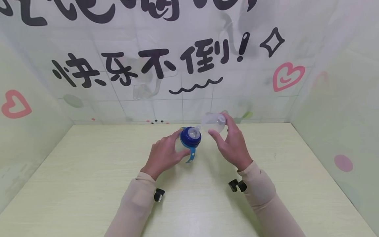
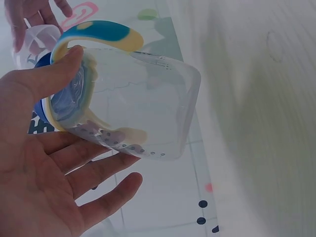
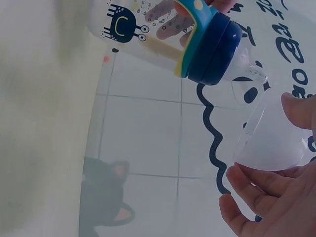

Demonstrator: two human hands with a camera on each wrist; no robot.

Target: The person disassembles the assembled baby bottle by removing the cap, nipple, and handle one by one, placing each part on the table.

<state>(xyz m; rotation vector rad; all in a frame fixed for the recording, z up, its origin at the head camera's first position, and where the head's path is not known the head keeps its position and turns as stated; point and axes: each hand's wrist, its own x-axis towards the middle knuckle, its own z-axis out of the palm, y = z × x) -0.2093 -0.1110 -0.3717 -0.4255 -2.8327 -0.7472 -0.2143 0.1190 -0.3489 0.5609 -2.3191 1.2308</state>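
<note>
My left hand [image 1: 165, 153] grips a clear baby bottle [image 2: 143, 98] around its upper part, thumb on one side and fingers on the other. The bottle has a dark blue collar [image 3: 212, 49], a clear teat [image 3: 249, 69] and blue-yellow handles [image 2: 103, 32]. A dark crab-like print shows on its side in the right wrist view. My right hand [image 1: 234, 144] holds a translucent dome-shaped cap [image 1: 214, 122] between thumb and fingers. The cap is just right of the teat, off the bottle. Both things are held above the table.
A pale wood-grain table [image 1: 88, 184] lies beneath both hands. Behind it stands a white tiled-pattern backdrop [image 1: 165, 110] with black lettering, and printed side walls flank the table. Each wrist wears a small black device [image 1: 238, 186].
</note>
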